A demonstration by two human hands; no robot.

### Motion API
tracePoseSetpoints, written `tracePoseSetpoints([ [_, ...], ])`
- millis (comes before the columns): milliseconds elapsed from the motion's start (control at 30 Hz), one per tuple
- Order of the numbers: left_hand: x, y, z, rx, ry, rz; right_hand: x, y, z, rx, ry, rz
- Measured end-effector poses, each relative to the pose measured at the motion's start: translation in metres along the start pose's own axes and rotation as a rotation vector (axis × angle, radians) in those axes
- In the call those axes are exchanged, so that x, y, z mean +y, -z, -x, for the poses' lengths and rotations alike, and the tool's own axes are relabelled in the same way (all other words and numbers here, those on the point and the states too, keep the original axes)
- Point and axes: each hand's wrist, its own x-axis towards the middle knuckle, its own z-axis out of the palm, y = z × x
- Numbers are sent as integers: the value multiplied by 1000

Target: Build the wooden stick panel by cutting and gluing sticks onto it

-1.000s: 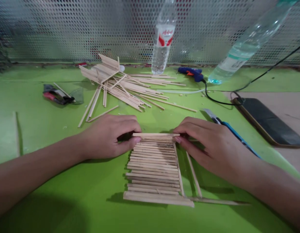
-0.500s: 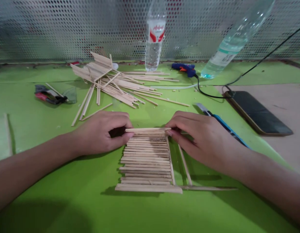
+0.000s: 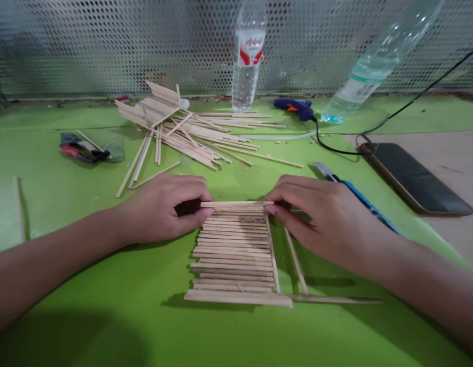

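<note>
A panel of thin wooden sticks [image 3: 234, 250] laid side by side rests on the green table. Along its far edge lies a wooden stick [image 3: 236, 204], pinched at its left end between the thumb and fingers of my left hand [image 3: 175, 206]. The fingers of my right hand [image 3: 313, 216] close on the right end of the same stick. A frame of sticks reaches out to the right of the panel, with one slanting stick [image 3: 296, 262] below my right hand. My fingers cover both ends of the held stick.
Beyond my hands lies a loose pile of sticks [image 3: 186, 132]. Behind it stand a water bottle [image 3: 246, 71] and a tilted greenish bottle [image 3: 354, 86], with a blue glue gun [image 3: 295, 108] between them. A utility knife [image 3: 358, 199] and a phone [image 3: 416, 178] lie to the right.
The whole scene has shifted slightly to the right in view. Both hands keep the same pinch on the stick, which stays at the panel's far edge.
</note>
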Motion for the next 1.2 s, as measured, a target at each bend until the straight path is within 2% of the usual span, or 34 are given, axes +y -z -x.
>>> tracePoseSetpoints([
  [133,-1,-1,0,22,-20,8,0,0,1,1,-6,-2],
  [933,1,2,0,-27,17,8,-1,0,1,-11,-17,-7],
  [1200,0,0,1,5,-11,13,0,1,1,-18,-24,-16],
])
